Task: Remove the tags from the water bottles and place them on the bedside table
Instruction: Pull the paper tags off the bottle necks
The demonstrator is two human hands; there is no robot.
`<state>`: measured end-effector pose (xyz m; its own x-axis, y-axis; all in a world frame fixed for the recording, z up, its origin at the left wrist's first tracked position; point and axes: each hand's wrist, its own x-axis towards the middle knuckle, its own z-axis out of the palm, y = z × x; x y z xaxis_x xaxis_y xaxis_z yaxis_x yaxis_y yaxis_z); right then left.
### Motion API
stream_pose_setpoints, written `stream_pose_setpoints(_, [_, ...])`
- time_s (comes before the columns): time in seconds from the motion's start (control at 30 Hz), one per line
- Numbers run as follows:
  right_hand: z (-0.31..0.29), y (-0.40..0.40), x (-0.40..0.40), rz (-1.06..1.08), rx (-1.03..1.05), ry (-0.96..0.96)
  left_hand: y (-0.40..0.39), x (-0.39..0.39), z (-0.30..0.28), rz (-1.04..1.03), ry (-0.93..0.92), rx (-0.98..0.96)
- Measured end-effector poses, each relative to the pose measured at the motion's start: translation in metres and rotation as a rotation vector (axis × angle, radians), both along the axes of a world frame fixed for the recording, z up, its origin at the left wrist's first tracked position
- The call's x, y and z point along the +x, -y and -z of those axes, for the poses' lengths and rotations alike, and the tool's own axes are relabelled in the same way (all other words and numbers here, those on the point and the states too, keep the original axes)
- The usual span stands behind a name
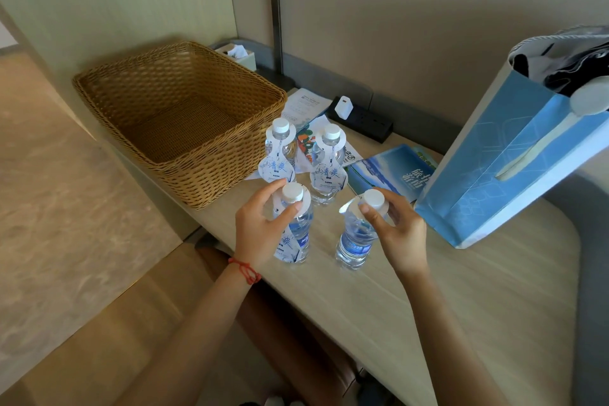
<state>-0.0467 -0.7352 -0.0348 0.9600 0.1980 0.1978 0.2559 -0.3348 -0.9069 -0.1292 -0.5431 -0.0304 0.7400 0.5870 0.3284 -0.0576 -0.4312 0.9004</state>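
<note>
So four small water bottles are standing on the pale wooden table (461, 306), two at the back with their hang tags fully on and two in front being handled. The left hand (260, 227) is curling around the neck of the front-left bottle (301, 234), thumb and fingers pinching just under the white cap where the front-left tag (286, 242) is looped on and hanging down the front. The right hand (395, 227) is gripping the top of the front-right bottle (354, 241), fingers wrapped round the cap area, and the front-right tag (347, 208) is looking half lifted, tilting up off the neck. If I were doing this I'd be steadying the bottle low and easing the tag's ring straight up over the cap rather than yanking sideways, since these light bottles are probably tipping easily and the card could tear. Working one bottle at a time seems safer than both at once. As for writing: the back-left tag (276, 168) and back-right tag (326, 171) are showing blue brush-style Chinese characters, reading roughly 清爽, with smaller print I can't make out. The bottle labels are blue with white lettering, too blurry to read. A blue booklet (385, 175) with Chinese characters is lying by the blue paper bag (494, 175), and a wicker basket (178, 115) is sitting to the left.
</note>
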Motion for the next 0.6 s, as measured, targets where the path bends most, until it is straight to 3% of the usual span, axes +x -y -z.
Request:
stream_pose_setpoints(0.27, [-0.003, 0.006, -0.017, 0.113, 0.064, -0.066, 0.014, -0.013, -0.012, 0.102, 0.177, 0.352])
stream_pose_setpoints(0.4, [-0.001, 0.013, -0.021, 0.162, 0.1, -0.088, 0.029, -0.015, -0.006, 0.195, 0.23, 0.343])
stream_pose_setpoints(0.6, [-0.001, 0.02, -0.017, 0.176, 0.126, -0.113, 0.056, -0.01, 0.006, 0.304, 0.07, 0.225])
